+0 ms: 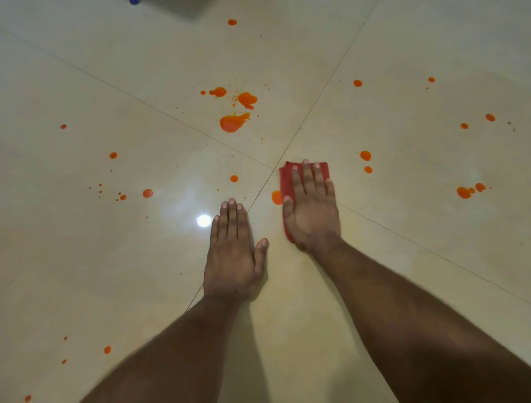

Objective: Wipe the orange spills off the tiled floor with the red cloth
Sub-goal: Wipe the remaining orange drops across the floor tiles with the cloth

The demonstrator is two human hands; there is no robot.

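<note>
My right hand (pixel 311 210) lies flat on the folded red cloth (pixel 286 179), pressing it onto the cream tiled floor (pixel 373 259). An orange spot (pixel 276 197) sits at the cloth's left edge, partly under it. My left hand (pixel 234 253) rests flat and bare on the floor, fingers together, left of the cloth. The largest orange spills (pixel 233 122) lie ahead of both hands. Smaller drops are scattered left (pixel 147 193) and right (pixel 365 155), with a bigger blotch at far right (pixel 464 192).
Dark grout lines (pixel 301 126) cross just left of the cloth. A lamp reflection (pixel 203 220) glares on the glossy tile beside my left hand. A grey object with a blue bit (pixel 134 2) shows at the top edge.
</note>
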